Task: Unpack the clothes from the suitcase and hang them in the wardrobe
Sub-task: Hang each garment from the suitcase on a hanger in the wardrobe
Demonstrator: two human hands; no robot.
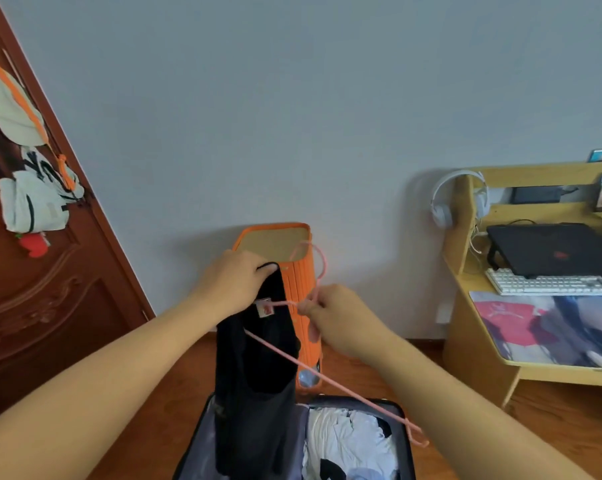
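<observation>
A black garment (254,386) hangs in the air above the open dark suitcase (202,434) on the floor. My left hand (233,282) grips the garment at its collar, next to a small label. My right hand (330,313) pinches a thin pink hanger (344,386) just below its hook. One hanger arm is tucked into the garment's neck opening; the other slants down to the right over the suitcase. White and pale blue clothes (348,441) lie crumpled in the suitcase's right half.
An orange suitcase (303,296) stands upright against the grey wall behind my hands. A dark wooden door (50,289) at the left carries hanging bags. A wooden desk (472,344) at the right holds a laptop, keyboard and white headphones.
</observation>
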